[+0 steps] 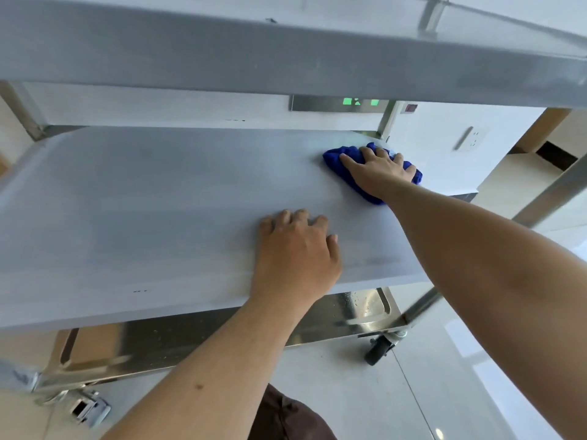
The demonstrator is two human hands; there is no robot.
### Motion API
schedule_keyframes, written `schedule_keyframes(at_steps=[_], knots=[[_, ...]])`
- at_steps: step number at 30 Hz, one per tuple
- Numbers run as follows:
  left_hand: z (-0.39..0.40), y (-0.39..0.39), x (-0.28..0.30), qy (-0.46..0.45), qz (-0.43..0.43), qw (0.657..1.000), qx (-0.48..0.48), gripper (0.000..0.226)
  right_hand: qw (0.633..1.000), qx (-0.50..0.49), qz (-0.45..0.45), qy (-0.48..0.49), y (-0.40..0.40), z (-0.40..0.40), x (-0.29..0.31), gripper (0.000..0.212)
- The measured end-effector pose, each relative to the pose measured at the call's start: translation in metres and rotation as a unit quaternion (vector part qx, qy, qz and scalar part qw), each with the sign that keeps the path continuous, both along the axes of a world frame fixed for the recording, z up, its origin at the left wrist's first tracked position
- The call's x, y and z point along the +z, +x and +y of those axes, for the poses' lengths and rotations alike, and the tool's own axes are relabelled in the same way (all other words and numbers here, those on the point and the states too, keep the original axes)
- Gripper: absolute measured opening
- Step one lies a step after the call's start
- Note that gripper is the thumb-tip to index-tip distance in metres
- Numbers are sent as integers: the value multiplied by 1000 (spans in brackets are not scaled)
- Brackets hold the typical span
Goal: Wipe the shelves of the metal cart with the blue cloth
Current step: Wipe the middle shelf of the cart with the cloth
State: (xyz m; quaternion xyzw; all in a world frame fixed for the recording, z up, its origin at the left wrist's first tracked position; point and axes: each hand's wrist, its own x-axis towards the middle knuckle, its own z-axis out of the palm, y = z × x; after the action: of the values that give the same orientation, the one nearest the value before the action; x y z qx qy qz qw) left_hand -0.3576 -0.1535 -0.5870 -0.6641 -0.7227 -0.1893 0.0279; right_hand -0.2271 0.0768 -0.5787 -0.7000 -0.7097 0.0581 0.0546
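right hand: the right hand [379, 173] lies palm down on the cloth [349, 181], fingers spread and nearly straight, pressing it to the metal rather than bunching it in a fist.
cloth: blue, crumpled, at the far right corner of the middle shelf [143, 201], close to the rear post [389, 122]; part of it is hidden under the hand.
left hand: the left hand [297, 252] rests flat near the front edge of the same shelf, fingers loosely bent, holding nothing (it looks like a brace to steady the cart, though that is a guess).
progress: the wipe is under way on the middle shelf. its surface looks dull and even, and i cannot tell which stretches the cloth has covered.
top shelf: the top shelf [286, 58] shows only its front lip and a sliver of its top, so its state cannot be judged.
bottom shelf: the bottom shelf [365, 308] has a raised rim like a shallow tray, and small droplets or specks sit on its shiny floor; it probably needs a wipe.
contents: no shelf holds any object that i can see, apart from the cloth and hands.
around: a caster [379, 349] stands on the pale floor.
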Motion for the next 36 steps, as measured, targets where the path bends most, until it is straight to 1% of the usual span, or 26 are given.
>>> schedule_keyframes(at_steps=[5, 9, 11, 12, 14, 15, 16, 18, 20, 21, 23, 25, 31, 36], knots=[[1, 2, 3, -10, 5, 1000, 1, 41, 999, 36, 6, -6, -28, 5, 1, 87], [5, 1, 6, 2, -8, 1000, 12, 33, 996, 84, 6, -1, -67, -1, 0, 86], [3, 2, 8, 24, -52, 998, 6, 23, 993, 114, 3, 5, -87, -11, -1, 86], [3, 2, 10, 37, -81, 996, 1, 22, 991, 130, 2, 8, -98, -17, -2, 87], [2, -2, 17, 67, -156, 985, -4, 28, 986, 164, -1, 11, -121, -30, -2, 87], [-1, -10, 21, 77, -181, 980, -2, 29, 984, 180, -3, 10, -133, -36, -2, 87], [-5, -24, 24, 81, -173, 982, -2, 29, 981, 194, -4, 9, -144, -41, -2, 87], [-19, -69, 27, 82, -80, 993, 4, 28, 976, 219, -6, 12, -167, -50, -3, 87], [-34, -132, 30, 61, -6, 996, 65, 27, 970, 243, -6, 15, -191, -59, -3, 87], [-42, -165, 31, 42, 11, 993, 112, 28, 967, 255, -5, 16, -203, -64, -3, 87], [-59, -223, 30, -6, 15, 980, 198, 35, 961, 277, -2, 18, -230, -75, -4, 87], [-73, -257, 23, -41, 17, 969, 242, 43, 953, 302, -2, 21, -259, -86, -4, 86], [-74, -264, 11, -51, 38, 963, 263, 43, 931, 364, -2, 26, -346, -117, -6, 82], [-73, -265, 3, -39, 42, 960, 275, 39, 915, 403, -5, 32, -400, -135, -5, 81]])
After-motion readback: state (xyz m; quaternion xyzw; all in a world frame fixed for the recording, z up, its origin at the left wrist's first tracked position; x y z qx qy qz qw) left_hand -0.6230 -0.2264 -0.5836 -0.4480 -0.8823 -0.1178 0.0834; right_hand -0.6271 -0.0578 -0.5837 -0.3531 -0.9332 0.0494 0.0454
